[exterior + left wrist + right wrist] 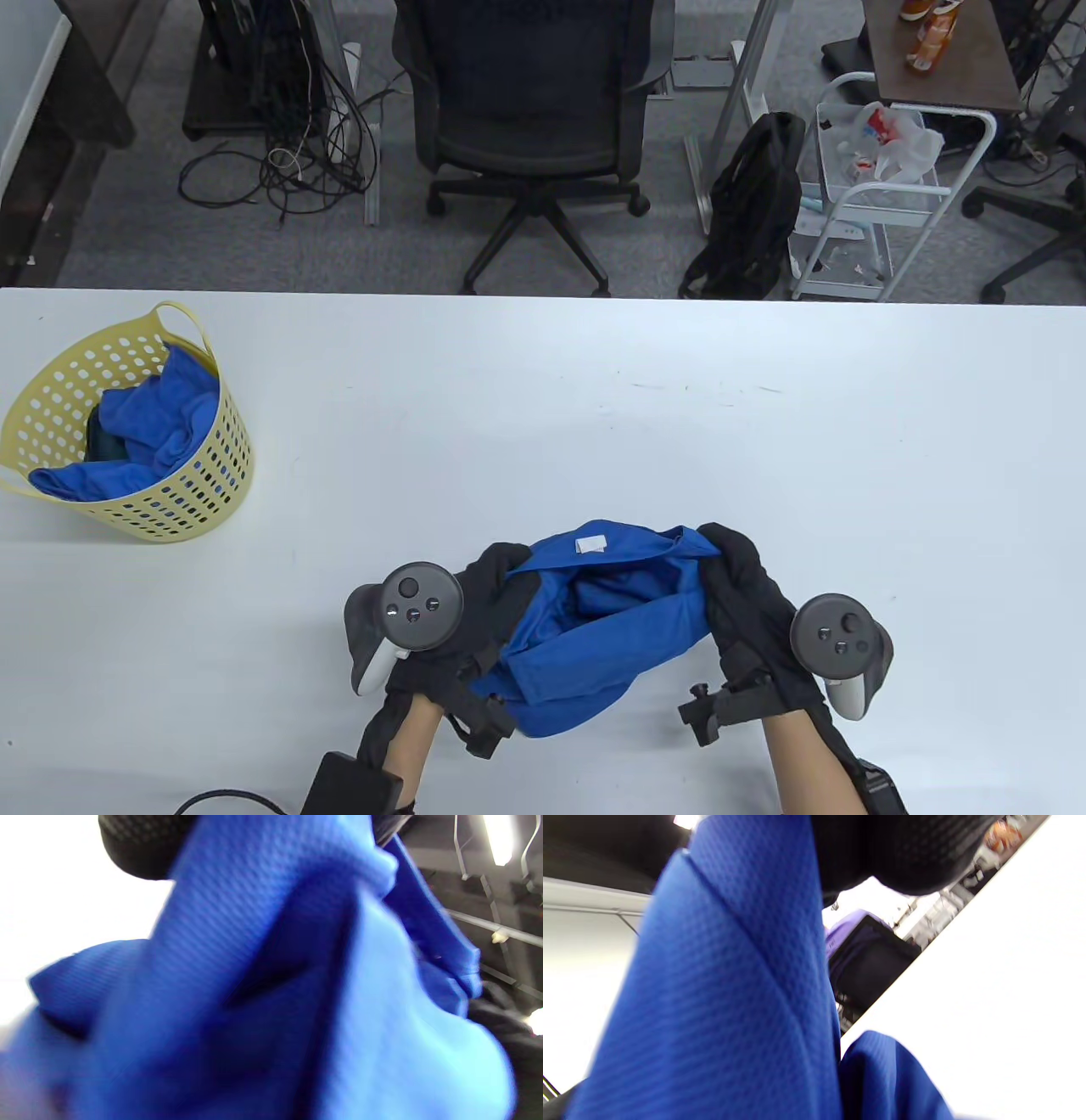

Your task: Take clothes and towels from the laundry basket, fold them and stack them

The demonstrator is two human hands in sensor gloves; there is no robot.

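Where the broad, smooth white worktop fills my table view, I see faint scuffs toward its far edge and little else on its matte surface. At its left end stands a round, pale-yellow plastic laundry basket, its wall pierced with rows of holes and a loop handle rising at the back; inside it lies a rumpled blue terry towel with a darker cloth tucked under it.

Near my edge of the worktop, a bright blue garment of fine, dimpled mesh knit is bunched between my two hands, its opening gaping upward and a small white label showing at the far hem. The lower folds sag onto the worktop.

My left hand, in a black fabric glove, grips the garment's left edge, fingers closed into the cloth. My right hand grips the right edge in the same way, fingers curled over the hem. The hands are apart, with the cloth spanning them.

In the left wrist view the knit fills nearly everything, blurred and thickly folded. In the right wrist view a seamed band of it hangs from black gloved fingers at the top.
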